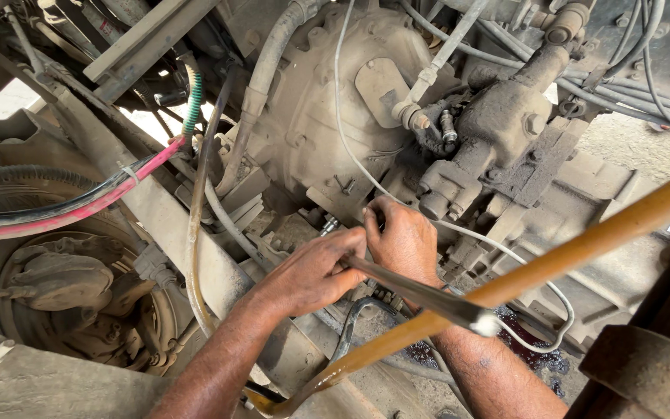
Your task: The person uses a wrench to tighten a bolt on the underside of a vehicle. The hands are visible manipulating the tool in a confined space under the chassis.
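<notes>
A long metal wrench [420, 293] lies near the middle of the frame, its shaft slanting from a bright end at lower right up and left toward the underside of a dusty vehicle gearbox [327, 116]. The left hand [312, 271] has its grip wrapped closed around the upper end of the shaft, so the tool's long axis runs down and right, away from that hand. The right hand [405, 240] sits just beside it, above the shaft, fingers curled in against a fitting on the housing; whether its grip clasps anything cannot be told. The wrench's working end is hidden between the two hands. A thin white cable [350, 147] drops past the gearbox and loops behind the right wrist. An orange-brown bar [583, 248] crosses the lower right diagonally, in front of the forearm. At left, a pink and black hose [71, 209] runs above a wheel hub [63, 279].
</notes>
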